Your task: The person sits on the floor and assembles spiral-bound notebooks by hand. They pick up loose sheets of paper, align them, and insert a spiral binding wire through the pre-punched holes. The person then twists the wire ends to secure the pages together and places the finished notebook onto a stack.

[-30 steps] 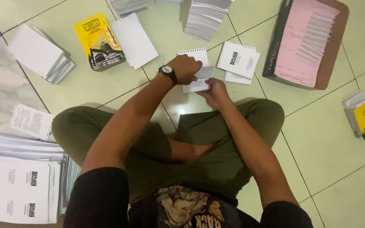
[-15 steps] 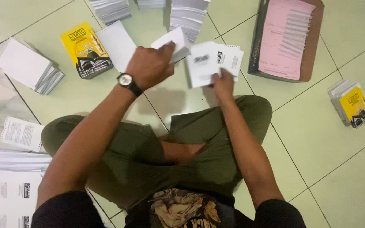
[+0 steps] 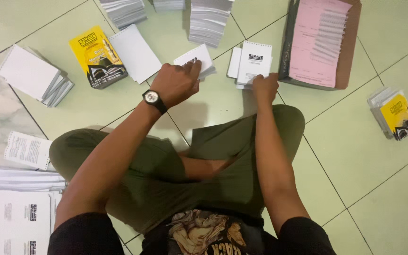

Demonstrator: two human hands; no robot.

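Observation:
I sit cross-legged on a pale green tiled floor. My left hand [image 3: 176,83], with a black wristwatch, grips the near edge of a small white perforated booklet [image 3: 195,57] lying on a low pile. My right hand [image 3: 264,88] rests its fingers on the bottom edge of another white booklet [image 3: 256,62] with a black logo, which sits on a few loose white sheets. The two booklets lie side by side, a short gap between them.
A yellow-covered booklet stack [image 3: 97,56] and a white pad [image 3: 135,53] lie at the left, more white pads [image 3: 33,75] farther left. Tall white paper stacks [image 3: 208,20] stand ahead. A brown box of pink sheets [image 3: 318,41] is at right, another yellow stack [image 3: 396,114] far right.
Both hands were together over one booklet in front of my legs. They have since separated: the left carried a booklet out to the left pile, the right stayed on the logo booklet.

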